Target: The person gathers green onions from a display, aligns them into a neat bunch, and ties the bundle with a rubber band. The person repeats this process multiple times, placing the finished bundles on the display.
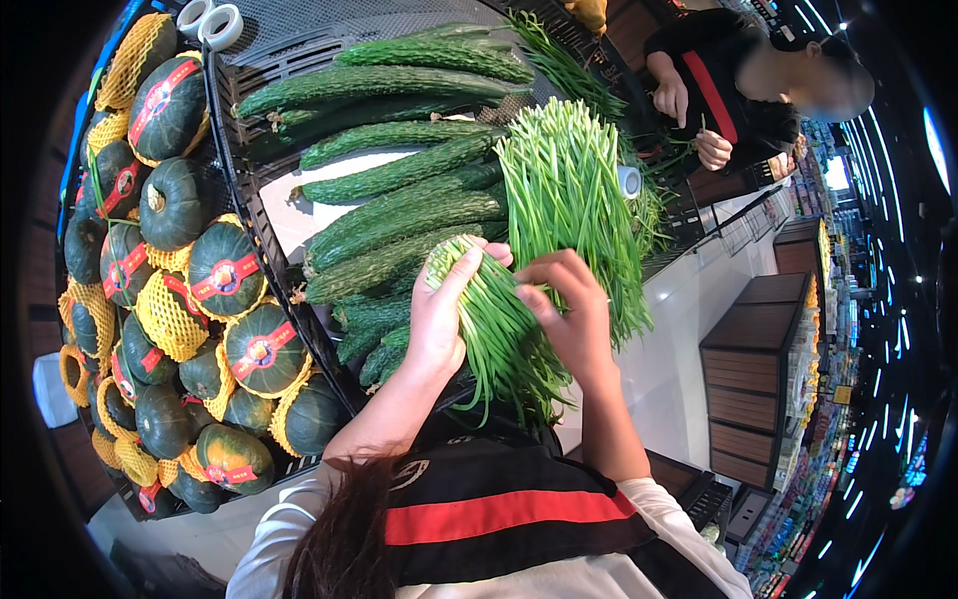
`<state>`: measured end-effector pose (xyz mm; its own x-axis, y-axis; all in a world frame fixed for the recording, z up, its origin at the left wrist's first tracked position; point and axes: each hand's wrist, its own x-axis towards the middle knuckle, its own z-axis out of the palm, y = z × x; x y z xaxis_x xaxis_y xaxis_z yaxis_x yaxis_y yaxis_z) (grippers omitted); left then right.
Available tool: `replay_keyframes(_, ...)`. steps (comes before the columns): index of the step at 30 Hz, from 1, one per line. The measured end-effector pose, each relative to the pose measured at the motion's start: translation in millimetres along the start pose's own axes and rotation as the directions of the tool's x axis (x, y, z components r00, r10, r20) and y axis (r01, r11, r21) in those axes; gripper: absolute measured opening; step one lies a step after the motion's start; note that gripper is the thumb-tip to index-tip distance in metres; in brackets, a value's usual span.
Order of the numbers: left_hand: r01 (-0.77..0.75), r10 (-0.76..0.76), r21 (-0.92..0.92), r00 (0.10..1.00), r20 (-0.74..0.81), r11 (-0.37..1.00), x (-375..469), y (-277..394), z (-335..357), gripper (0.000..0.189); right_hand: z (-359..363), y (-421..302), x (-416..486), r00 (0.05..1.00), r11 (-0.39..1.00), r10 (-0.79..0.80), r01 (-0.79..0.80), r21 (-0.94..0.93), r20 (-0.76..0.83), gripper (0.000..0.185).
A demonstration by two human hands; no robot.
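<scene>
My left hand (449,299) is closed around a bundle of long green stems (498,329), like garlic chives, with its pale cut ends by my thumb. Beside the bundle's right side is my right hand (565,307), its fingers curled and thumb near the stems; whether it pinches one cannot be made out. Just beyond lies a large heap of the same greens (565,187), pale ends pointing away from me. Long bumpy cucumbers (404,217) fill the black crate to the left of the heap.
Dark green squashes (176,202), some in yellow foam nets, crowd the left display. White tape rolls (221,27) sit on its far edge; another tape roll (629,182) is beside the heap. Across the stand, a person (718,97) handles thin greens. Wooden shelving (756,374) stands to the right.
</scene>
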<state>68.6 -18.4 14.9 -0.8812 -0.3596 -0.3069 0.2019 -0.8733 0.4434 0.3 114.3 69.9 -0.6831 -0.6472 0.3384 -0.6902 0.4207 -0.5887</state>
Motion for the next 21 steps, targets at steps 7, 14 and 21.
replay_keyframes(7,-0.031,0.032,0.074,0.999,-0.01,0.997,1.5,-3.7,-2.0,0.02,37.2,50.6,39.0,0.982,0.929,0.063,-0.122,-0.348,-0.176,0.036)
replay_keyframes(14,-0.016,0.017,0.099,1.0,-0.01,0.995,0.4,-2.3,-2.4,0.02,43.8,58.3,30.3,0.961,0.96,0.175,-0.215,-0.179,-0.216,0.036)
replay_keyframes(21,-0.051,0.05,0.074,0.999,0.016,0.996,2.4,-3.4,-3.6,0.021,30.5,44.8,29.4,0.924,0.864,0.337,-0.227,0.449,-0.18,0.042)
